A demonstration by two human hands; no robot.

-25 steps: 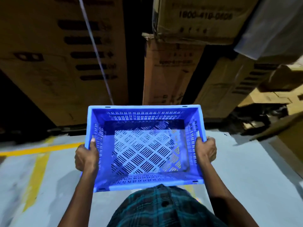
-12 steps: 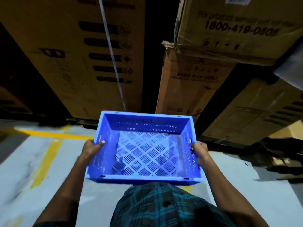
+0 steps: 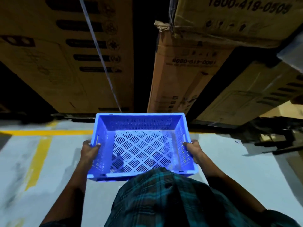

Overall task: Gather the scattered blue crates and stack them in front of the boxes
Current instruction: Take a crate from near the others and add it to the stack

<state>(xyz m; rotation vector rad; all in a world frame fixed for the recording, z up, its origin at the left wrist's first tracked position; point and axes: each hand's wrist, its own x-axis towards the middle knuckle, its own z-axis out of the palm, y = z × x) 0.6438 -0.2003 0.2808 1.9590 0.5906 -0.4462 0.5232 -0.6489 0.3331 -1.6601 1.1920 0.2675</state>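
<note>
A single blue crate (image 3: 141, 145) with slotted walls and a lattice floor is held level in front of my body, above the grey floor. It is empty. My left hand (image 3: 89, 150) grips its left wall, thumb over the rim. On the opposite side my right hand (image 3: 194, 149) holds the right wall near the handle slot. Tall cardboard boxes (image 3: 182, 76) stand just beyond the crate's far edge. No other crate shows in this view.
A large brown box (image 3: 65, 54) with a white strap stands at the left, a dark gap beside it. More cartons lean at the right (image 3: 255, 95). Yellow floor lines (image 3: 41, 132) run along the left. Dark clutter lies at the right (image 3: 270, 141).
The boxes have come closer and loom larger. The crate has sunk lower in my grip and sits nearer the floor line in front of the boxes.
</note>
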